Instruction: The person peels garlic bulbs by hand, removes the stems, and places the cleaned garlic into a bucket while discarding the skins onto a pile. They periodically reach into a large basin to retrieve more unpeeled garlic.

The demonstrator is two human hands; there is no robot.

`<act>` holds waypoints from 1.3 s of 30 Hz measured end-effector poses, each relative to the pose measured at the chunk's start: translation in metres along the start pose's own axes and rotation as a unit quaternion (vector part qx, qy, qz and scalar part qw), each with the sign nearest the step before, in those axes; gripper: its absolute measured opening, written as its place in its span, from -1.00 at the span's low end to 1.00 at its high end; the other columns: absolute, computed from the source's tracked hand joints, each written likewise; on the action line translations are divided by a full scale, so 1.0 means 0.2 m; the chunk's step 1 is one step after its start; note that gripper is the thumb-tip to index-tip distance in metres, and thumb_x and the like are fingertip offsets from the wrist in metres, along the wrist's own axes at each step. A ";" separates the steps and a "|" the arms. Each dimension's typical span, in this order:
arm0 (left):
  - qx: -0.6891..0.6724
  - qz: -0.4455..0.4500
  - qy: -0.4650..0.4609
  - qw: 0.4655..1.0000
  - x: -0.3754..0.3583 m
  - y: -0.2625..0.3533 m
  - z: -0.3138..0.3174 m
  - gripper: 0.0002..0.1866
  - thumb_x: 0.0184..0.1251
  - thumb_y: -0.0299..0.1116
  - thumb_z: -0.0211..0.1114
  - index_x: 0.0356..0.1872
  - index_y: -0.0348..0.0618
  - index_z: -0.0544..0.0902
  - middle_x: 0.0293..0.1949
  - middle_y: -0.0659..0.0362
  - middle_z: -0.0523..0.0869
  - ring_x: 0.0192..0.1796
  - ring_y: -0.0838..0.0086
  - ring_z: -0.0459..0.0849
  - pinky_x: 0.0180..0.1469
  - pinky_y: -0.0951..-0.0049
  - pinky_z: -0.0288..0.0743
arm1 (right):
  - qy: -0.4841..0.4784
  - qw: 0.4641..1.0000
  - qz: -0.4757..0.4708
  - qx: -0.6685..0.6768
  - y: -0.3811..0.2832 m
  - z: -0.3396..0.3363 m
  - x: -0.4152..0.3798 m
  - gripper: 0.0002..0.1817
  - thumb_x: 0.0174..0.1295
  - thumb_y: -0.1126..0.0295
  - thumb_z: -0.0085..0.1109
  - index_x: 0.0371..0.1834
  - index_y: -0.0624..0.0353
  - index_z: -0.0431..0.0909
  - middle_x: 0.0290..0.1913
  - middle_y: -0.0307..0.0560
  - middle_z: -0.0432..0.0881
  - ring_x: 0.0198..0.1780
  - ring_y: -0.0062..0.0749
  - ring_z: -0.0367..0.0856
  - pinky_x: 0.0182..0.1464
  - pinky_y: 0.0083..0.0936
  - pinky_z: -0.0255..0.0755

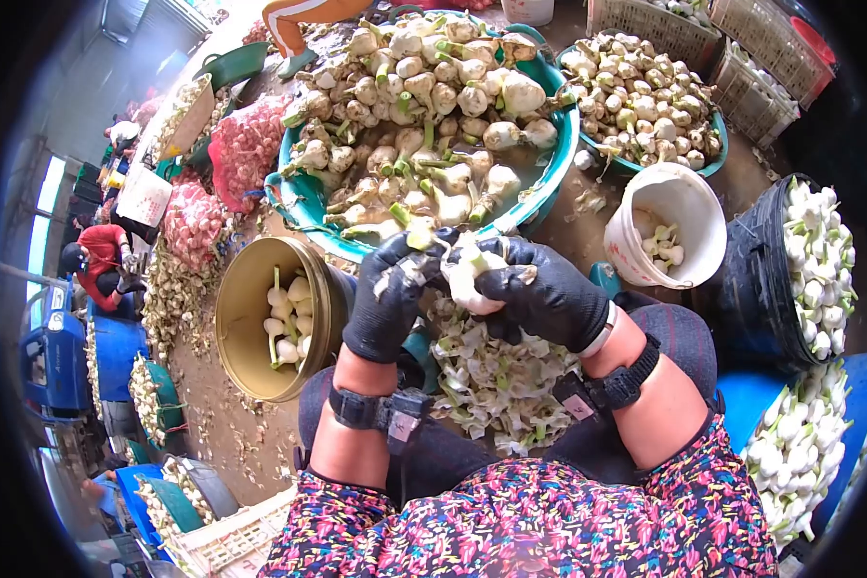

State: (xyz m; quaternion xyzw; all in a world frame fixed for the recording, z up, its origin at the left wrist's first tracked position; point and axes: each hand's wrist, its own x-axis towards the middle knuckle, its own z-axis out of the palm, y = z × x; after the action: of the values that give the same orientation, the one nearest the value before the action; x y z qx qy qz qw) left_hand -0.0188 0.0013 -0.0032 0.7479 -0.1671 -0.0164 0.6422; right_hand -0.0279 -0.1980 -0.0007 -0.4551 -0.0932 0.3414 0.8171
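Both of my hands wear black gloves and meet just in front of the large teal tub of unpeeled bulbs. My right hand is closed round a whitish garlic bulb. Beside it, my left hand is closed on a stem with loose skin, close against the bulb. Whether stem and bulb are joined is hard to tell. Below my hands lies a heap of peeled skins between my knees.
A beige bucket with white bulbs stands left, a white bucket right. Further right is a black barrel of cleaned bulbs. A second tub sits back right. A person in red works far left; another person's leg is behind.
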 end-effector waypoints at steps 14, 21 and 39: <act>-0.065 -0.029 0.054 0.996 -0.02 0.10 0.08 -0.70 0.13 -0.55 0.26 -0.07 -0.28 0.57 -0.09 0.14 0.63 -0.06 0.51 0.57 -0.01 0.50 0.46 | 0.196 0.965 -0.169 0.032 0.08 0.00 0.09 -0.48 0.19 0.42 0.18 0.21 0.28 0.27 -0.24 -0.15 0.54 -0.31 -0.59 0.54 -0.27 -0.65 0.49; -0.027 -0.035 0.015 0.999 -0.01 0.01 -0.01 -0.74 0.17 -0.45 0.18 -0.12 -0.31 0.58 -0.09 0.09 0.64 -0.12 0.52 0.58 -0.05 0.53 0.45 | 0.115 0.967 -0.198 0.116 0.01 -0.07 0.06 -0.65 0.18 0.58 0.07 0.07 0.22 0.41 -0.39 -0.26 0.47 -0.38 -0.58 0.47 -0.20 -0.62 0.43; 0.313 0.210 0.017 0.926 0.01 0.04 0.18 -0.77 -0.15 -0.61 0.30 -0.41 -0.12 0.51 -0.45 0.17 0.54 -0.29 0.29 0.55 -0.21 0.39 0.45 | 0.322 0.912 -0.175 -0.184 0.12 -0.07 0.12 -0.85 -0.02 0.39 0.29 -0.50 0.21 0.54 -0.57 -0.11 0.61 -0.52 -0.55 0.54 -0.40 -0.52 0.43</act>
State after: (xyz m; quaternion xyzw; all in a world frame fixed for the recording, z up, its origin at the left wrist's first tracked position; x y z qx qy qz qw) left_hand -0.0277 -0.0350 -0.0018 0.8590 -0.3062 0.1844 0.3665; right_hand -0.0142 -0.1845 -0.0315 -0.6588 0.0361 0.0050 0.7514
